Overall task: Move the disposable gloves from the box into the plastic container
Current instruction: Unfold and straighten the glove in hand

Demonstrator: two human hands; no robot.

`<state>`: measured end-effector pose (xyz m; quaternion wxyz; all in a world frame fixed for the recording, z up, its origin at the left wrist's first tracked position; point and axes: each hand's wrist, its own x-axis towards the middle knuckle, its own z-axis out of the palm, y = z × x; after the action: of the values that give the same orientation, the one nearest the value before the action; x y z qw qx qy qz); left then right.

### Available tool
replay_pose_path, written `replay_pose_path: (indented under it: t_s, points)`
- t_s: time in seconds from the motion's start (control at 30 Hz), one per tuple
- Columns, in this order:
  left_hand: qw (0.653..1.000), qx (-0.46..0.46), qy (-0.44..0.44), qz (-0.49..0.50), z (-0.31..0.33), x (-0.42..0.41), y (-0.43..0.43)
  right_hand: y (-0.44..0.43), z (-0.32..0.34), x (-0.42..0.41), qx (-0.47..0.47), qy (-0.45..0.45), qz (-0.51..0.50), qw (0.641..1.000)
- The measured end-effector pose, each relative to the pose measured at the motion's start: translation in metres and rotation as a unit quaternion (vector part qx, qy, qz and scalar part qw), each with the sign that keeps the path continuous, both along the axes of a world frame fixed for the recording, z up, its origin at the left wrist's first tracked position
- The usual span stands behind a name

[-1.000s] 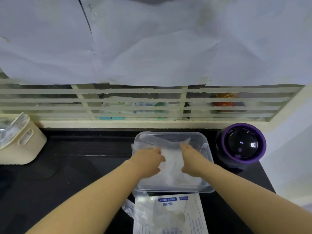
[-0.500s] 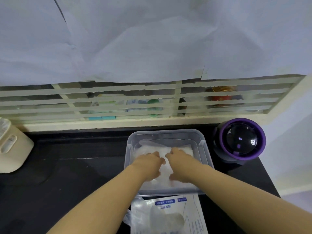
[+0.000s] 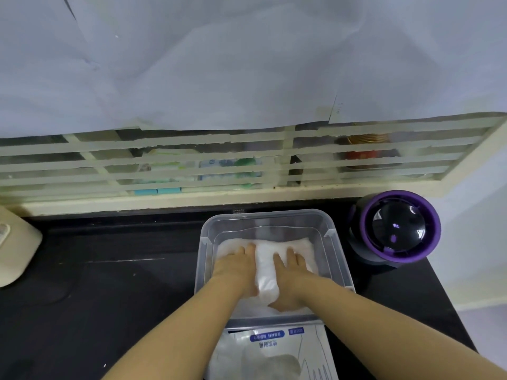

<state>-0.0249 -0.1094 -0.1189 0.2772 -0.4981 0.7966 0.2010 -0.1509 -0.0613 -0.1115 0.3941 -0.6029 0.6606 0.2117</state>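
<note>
Left hand [image 3: 237, 266]: You laid it palm down, fingers spread flat, on the left part of the glove stack; it pressed rather than gripped, closing on nothing.
Right hand [image 3: 292, 272]: You set it flat in the same way on the right part of the stack, fingers extended toward the top of the frame, unclenched and holding nothing.
Disposable gloves [image 3: 264, 267]: A whitish, translucent pile lay inside the container, just below the centre of the frame; a bare strip showed between your two hands.
Plastic container [image 3: 270, 218]: Clear, rectangular with rounded corners, it stood on the dark surface at lower centre; your forearms crossed its near rim.
Glove box [image 3: 277, 349]: White with blue printed labels and a glove outline, it lay at the bottom edge, just beside the container's near wall; some crumpled clear film showed at its opening.
Countertop [image 3: 123, 283]: Black and glossy, it filled the lower left of the frame.
Purple-rimmed round device [image 3: 397, 229]: It stood at the right, near the container but apart from it, with a dark domed top.
Cream basket [image 3: 16, 250]: Only part of it was visible at the left edge, well apart from the container.
Taped window [image 3: 247, 160]: It ran across the middle of the frame; pale paper sheets [image 3: 219, 64] covered the upper half.
</note>
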Motion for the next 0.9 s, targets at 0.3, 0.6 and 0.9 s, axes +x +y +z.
replay_pose_path:
  t_s: [0.3,0.6,0.9]
  points:
    - [1.000,0.004,-0.022,-0.011,0.001,-0.006,0.001,0.000,0.000,-0.002,0.001,0.070,0.038,0.997]
    - [0.953,-0.144,0.263,-0.036,0.076,0.022,0.037,0.044,0.078,-0.019,-0.316,-0.093,0.027,0.944]
    - [0.937,-0.108,0.280,-0.180,0.076,0.078,0.118,0.132,0.055,-0.002,-0.194,-0.138,0.151,0.959]
